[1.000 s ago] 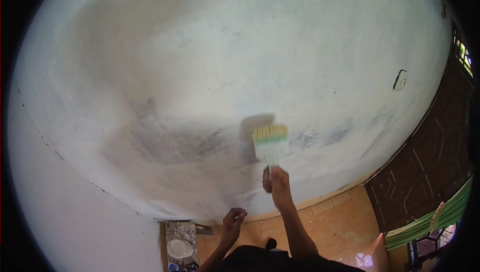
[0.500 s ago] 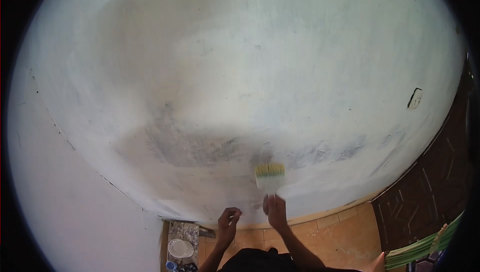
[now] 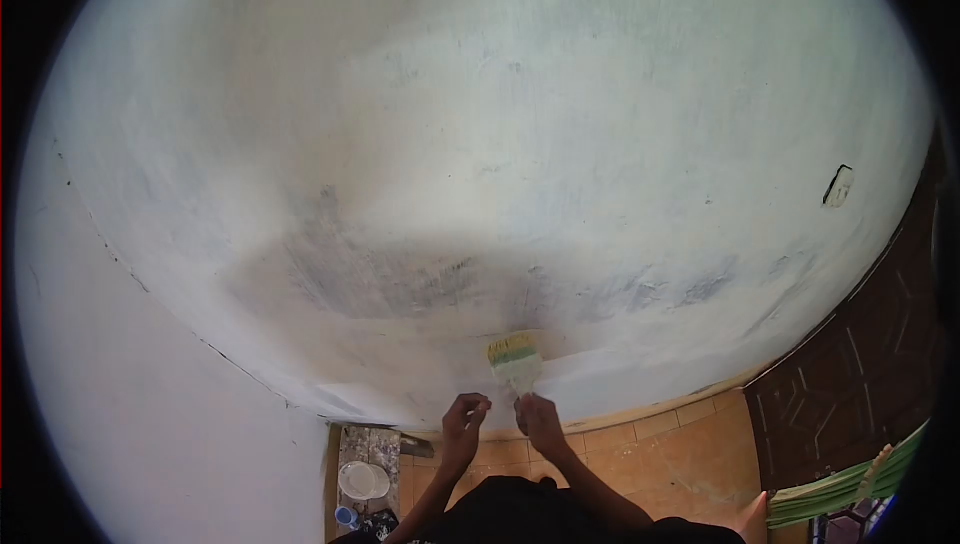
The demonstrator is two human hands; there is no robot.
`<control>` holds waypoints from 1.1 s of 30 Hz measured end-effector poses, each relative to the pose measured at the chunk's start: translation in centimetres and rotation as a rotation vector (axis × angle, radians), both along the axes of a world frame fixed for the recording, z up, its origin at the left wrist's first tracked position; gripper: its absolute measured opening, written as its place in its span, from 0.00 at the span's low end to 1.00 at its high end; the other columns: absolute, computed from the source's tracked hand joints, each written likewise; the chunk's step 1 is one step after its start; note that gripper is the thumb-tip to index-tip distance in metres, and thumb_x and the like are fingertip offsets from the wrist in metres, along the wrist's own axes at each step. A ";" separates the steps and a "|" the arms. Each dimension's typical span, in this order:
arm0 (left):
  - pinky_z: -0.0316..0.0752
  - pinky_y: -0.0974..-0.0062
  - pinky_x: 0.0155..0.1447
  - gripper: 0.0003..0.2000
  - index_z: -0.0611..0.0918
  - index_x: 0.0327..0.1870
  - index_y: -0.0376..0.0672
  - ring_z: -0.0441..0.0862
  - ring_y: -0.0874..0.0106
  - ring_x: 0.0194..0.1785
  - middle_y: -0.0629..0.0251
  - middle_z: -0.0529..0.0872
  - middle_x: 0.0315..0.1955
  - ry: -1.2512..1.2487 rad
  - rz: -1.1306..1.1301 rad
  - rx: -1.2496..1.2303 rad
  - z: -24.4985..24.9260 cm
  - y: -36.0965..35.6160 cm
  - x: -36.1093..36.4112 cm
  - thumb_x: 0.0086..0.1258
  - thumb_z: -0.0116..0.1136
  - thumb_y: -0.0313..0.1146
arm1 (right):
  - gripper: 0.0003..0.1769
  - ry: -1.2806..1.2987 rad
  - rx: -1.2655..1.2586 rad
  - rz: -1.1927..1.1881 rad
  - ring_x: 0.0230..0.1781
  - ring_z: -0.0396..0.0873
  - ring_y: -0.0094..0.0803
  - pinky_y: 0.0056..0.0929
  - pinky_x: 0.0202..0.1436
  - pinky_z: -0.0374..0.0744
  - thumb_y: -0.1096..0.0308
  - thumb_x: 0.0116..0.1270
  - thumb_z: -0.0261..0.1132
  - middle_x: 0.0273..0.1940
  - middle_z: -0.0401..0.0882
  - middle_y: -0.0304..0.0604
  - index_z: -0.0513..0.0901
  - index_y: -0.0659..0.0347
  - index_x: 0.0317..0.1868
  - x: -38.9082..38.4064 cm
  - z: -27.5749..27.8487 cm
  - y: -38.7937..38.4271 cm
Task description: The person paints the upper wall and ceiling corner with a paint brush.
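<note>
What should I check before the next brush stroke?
- Brush gripped in right hand: ok.
- Bristles pointing toward the wall, away from the hand: ok.
- Bristles touching the wall: cannot tell.
- Enough paint on the bristles: cannot tell.
- Dark patches evenly covered: not ok, they show plainly.
- White container upright on the spattered stand: cannot tell.

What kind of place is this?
Probably a room in a house being repainted: patchy wall, brush in the right hand, green curtain beside a dark door.
</note>
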State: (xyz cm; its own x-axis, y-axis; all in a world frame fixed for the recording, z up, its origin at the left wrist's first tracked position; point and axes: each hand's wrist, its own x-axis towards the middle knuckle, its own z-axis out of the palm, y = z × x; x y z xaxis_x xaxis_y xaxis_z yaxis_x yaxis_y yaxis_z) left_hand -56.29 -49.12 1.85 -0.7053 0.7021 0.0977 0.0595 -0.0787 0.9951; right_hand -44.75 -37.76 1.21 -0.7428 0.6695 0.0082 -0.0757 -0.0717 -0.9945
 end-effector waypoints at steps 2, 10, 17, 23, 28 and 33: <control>0.75 0.73 0.53 0.06 0.79 0.45 0.37 0.80 0.74 0.47 0.65 0.83 0.40 0.038 -0.034 0.005 0.0 0.4 0.2 0.73 0.54 0.29 | 0.25 0.093 0.042 -0.005 0.15 0.55 0.15 0.19 0.18 0.56 0.48 0.78 0.46 0.17 0.58 0.28 0.67 0.57 0.26 -0.8 5.4 1.1; 0.75 0.74 0.53 0.06 0.79 0.45 0.38 0.80 0.74 0.47 0.64 0.83 0.40 0.011 -0.084 -0.001 0.7 1.9 1.0 0.73 0.55 0.29 | 0.26 0.224 -0.009 -0.081 0.15 0.55 0.16 0.20 0.19 0.56 0.49 0.78 0.47 0.17 0.58 0.29 0.64 0.55 0.23 -2.8 4.5 5.2; 0.74 0.74 0.53 0.06 0.79 0.44 0.37 0.80 0.75 0.46 0.64 0.84 0.38 0.002 -0.008 0.033 -0.7 1.6 1.1 0.72 0.56 0.29 | 0.26 0.153 -0.082 -0.154 0.13 0.54 0.17 0.21 0.16 0.55 0.52 0.79 0.44 0.15 0.57 0.30 0.63 0.55 0.22 2.0 1.4 1.5; 0.73 0.75 0.52 0.06 0.78 0.44 0.36 0.79 0.75 0.46 0.64 0.83 0.39 0.005 -0.073 -0.024 -0.7 2.6 2.5 0.72 0.54 0.29 | 0.28 0.219 0.071 -0.176 0.13 0.54 0.15 0.20 0.16 0.54 0.48 0.78 0.46 0.15 0.57 0.28 0.64 0.56 0.21 2.1 11.7 7.7; 0.74 0.74 0.52 0.07 0.77 0.44 0.38 0.79 0.74 0.47 0.64 0.82 0.39 -0.004 -0.105 0.001 0.3 5.1 4.3 0.73 0.54 0.31 | 0.27 0.013 0.101 -0.223 0.13 0.55 0.15 0.19 0.17 0.55 0.48 0.78 0.46 0.15 0.57 0.27 0.65 0.55 0.22 3.0 1.0 7.3; 0.73 0.75 0.53 0.07 0.77 0.45 0.37 0.79 0.74 0.46 0.65 0.82 0.39 -0.082 -0.090 0.104 0.4 7.0 5.9 0.73 0.55 0.30 | 0.26 0.068 0.040 -0.128 0.14 0.56 0.16 0.19 0.17 0.56 0.52 0.79 0.45 0.15 0.57 0.29 0.64 0.56 0.21 5.4 1.3 5.6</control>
